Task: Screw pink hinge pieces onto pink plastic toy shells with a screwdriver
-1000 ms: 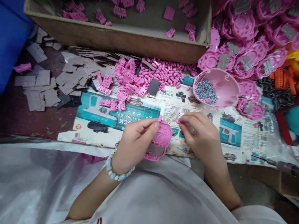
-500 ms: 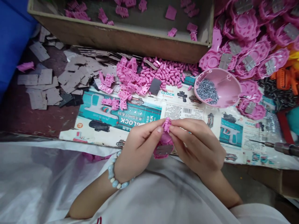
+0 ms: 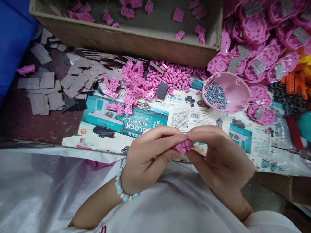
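Observation:
My left hand [image 3: 150, 157] and my right hand [image 3: 220, 158] meet in front of my body, both closed on one small pink plastic part [image 3: 184, 147]. Thumbs and fingertips pinch it from both sides and hide much of it. Ribbed edges show on its exposed side. Just beyond my hands lies a printed cardboard sheet [image 3: 145, 119]. Pink plastic brackets [image 3: 137, 81] are heaped on its far edge, beside a pile of small pink pegs [image 3: 178, 77]. To the right of those, a pink shell [image 3: 239, 94] used as a bowl holds silver screws [image 3: 215, 96].
A wooden box [image 3: 126, 37] with scattered pink parts spans the back. Flat grey plates [image 3: 80, 76] lie loose at left. Pink housings with metal plates [image 3: 257, 64] are stacked at right, near orange parts [image 3: 293, 82] and dark screws [image 3: 282, 97]. A screwdriver [image 3: 302, 153] points in from the right edge.
The pink part has been turned and lowered slightly; its metal-plated end is out of sight now. My right hand has shifted right and rolled. The screwdriver sits farther toward the right edge.

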The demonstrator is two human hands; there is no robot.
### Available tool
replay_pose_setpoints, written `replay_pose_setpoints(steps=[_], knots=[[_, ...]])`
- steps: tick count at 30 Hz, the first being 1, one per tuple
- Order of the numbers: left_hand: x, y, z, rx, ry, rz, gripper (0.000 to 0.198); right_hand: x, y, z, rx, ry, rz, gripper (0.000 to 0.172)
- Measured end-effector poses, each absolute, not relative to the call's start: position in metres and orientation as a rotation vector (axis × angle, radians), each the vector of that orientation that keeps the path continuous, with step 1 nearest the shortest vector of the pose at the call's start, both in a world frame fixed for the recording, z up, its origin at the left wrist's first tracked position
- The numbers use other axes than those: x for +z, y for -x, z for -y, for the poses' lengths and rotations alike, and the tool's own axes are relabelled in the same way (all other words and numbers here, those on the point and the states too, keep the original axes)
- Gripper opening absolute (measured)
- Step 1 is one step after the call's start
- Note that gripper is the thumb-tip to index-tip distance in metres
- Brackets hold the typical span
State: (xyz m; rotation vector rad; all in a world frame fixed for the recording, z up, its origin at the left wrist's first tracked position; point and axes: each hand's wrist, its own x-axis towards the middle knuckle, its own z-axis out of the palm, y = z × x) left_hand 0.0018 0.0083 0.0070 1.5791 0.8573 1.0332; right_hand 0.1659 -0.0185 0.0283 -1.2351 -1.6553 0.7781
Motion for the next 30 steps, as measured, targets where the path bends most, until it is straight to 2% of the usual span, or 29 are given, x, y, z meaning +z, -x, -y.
replay_pose_setpoints(steps=[7,15,23,30], knots=[[0.009,0.006,-0.009,1.046,-1.862,-0.893,0.017,0.035,-0.164,0.018,0.738,1.203,1.777,0.022],[0.011,0.004,-0.011,1.087,-1.840,-0.834,0.012,0.031,-0.167,0.020,0.828,1.191,1.720,0.021],[0.008,-0.006,-0.015,1.055,-1.985,-0.839,0.019,0.032,-0.174,0.020,0.949,1.157,1.694,0.020],[0.006,-0.009,-0.019,1.088,-2.067,-0.760,0.020,0.034,-0.178,0.018,1.025,1.156,1.719,0.011]])
